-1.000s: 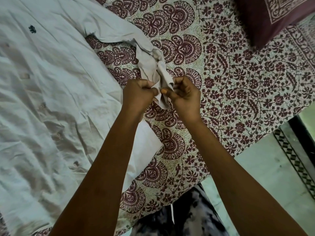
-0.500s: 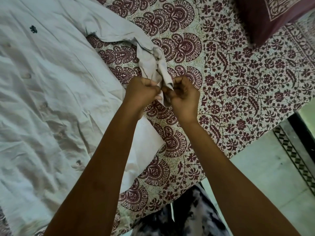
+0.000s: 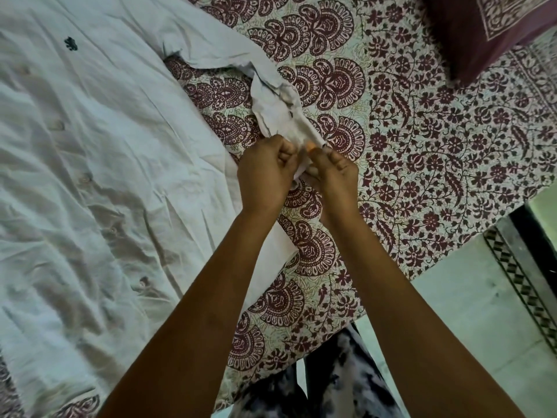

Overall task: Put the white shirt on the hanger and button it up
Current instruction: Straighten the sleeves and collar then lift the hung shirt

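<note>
The white shirt [image 3: 90, 176] lies spread flat on the bed, and it covers most of the left part of the scene. A row of buttons [image 3: 86, 178] runs down its front from far to near, and a small dark emblem [image 3: 70, 43] sits on the chest at the far left. One sleeve [image 3: 217, 49] goes from the far side of the shirt to the right and then toward the near side, and it ends in a crumpled cuff [image 3: 283, 119] in the middle of the scene.

Both hands meet at this cuff. The left hand [image 3: 265, 173] has its fingers curled tightly and it pinches the white cloth at the left edge of the cuff. The right hand [image 3: 334, 176] is just beside it, almost touching, and its fingers are also curled; the thumb and forefinger pinch the cloth at the right edge. What exactly is between the fingertips is hidden by the cloth and the knuckles.

The bedsheet [image 3: 422, 146] under the shirt has a dark red floral and paisley pattern on a pale ground. A dark red pillow [image 3: 482, 31] lies at the far right corner. At the near right the pale floor [image 3: 467, 312] shows, with a patterned border strip [image 3: 518, 282]. The person's dark mottled clothing [image 3: 331, 381] shows at the near edge.
</note>
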